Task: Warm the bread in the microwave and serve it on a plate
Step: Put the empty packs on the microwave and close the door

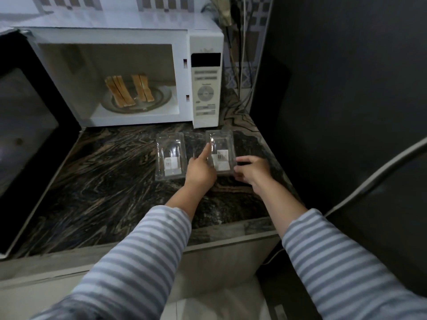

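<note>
Both hands were on the right clear plastic tray [220, 153], centre-right of frame: the left hand [201, 168] with its index finger laid straight along one edge, the right hand [251, 169] curled around the other, probably steadying it. A second thin, glossy tray [170, 155] sat just beside it on the veined dark marble counter [111, 181]. Bread slices [128, 90] stood on edge on the glass turntable [159, 98] inside the open white microwave [129, 75], upper left.

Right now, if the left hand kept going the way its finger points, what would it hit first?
The left hand points up and right, its fingertip already at the right clear tray. Beyond that, probably the microwave near its control panel, though depth is hard to judge.
</note>
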Tool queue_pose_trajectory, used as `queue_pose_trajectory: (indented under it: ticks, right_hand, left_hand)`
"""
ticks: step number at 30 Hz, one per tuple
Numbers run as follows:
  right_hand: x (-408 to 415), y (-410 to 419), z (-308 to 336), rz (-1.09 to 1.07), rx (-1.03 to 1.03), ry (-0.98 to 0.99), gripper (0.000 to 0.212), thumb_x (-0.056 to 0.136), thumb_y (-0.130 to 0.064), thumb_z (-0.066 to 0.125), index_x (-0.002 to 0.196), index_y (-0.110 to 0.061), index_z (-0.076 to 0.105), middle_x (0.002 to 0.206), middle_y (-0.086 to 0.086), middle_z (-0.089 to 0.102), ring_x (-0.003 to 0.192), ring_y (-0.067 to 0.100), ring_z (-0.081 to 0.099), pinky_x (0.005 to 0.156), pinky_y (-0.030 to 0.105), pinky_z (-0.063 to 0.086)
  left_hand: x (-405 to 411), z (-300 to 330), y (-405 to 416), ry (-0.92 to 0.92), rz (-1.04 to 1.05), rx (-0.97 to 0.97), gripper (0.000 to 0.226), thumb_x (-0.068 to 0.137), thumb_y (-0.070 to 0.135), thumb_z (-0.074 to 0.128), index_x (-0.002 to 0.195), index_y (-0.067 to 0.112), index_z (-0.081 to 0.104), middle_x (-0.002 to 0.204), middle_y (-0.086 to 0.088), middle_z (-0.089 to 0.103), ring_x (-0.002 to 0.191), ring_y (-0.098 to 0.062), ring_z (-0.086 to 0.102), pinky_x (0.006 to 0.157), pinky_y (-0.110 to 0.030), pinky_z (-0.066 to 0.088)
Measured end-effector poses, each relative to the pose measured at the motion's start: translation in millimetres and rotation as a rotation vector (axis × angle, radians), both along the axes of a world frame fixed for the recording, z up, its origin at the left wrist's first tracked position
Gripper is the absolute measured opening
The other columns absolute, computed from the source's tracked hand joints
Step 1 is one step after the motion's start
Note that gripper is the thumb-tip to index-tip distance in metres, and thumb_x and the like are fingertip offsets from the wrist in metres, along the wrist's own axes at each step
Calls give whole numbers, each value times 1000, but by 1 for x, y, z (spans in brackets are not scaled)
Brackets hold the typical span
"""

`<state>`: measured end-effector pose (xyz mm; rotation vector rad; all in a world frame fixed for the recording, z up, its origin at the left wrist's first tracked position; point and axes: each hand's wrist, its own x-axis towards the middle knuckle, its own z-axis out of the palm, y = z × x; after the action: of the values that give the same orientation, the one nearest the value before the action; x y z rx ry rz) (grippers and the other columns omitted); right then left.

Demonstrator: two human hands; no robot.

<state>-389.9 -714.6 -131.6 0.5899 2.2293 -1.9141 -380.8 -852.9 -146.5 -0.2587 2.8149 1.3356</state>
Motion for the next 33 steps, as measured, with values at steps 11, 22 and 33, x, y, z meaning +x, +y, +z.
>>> queue_pose_trajectory:
  ticks: [11, 22, 33]
  right_hand:
    - [-1, 4, 10, 196, 125, -84, 67, 76, 23, 53, 130, -18, 59, 101, 16, 65, 79, 23, 65, 60, 26, 56]
    - [1, 1, 7, 193, 158, -87, 59, 82, 16, 60, 129, -18, 58, 94, 15, 67, 65, 16, 62, 53, 25, 54]
    - [0, -21, 15, 269, 762, 351, 62, 96, -39, 48, 151, -32, 21, 153, 10, 30, 138, 30, 31, 112, 40, 31]
  left_hand:
    - [7, 1, -1, -158, 73, 450, 76, 87, -9, 58, 145, 32, 34, 104, -10, 66, 72, -26, 67, 52, -26, 56]
    - [5, 3, -3, -195, 114, 483, 72, 85, -6, 62, 146, 23, 37, 103, -13, 68, 67, -22, 66, 44, -21, 53]
    - [23, 37, -28, 315, 192, -434, 33, 93, 35, 50, 124, 23, 53, 125, -7, 48, 111, -31, 50, 81, -41, 45]
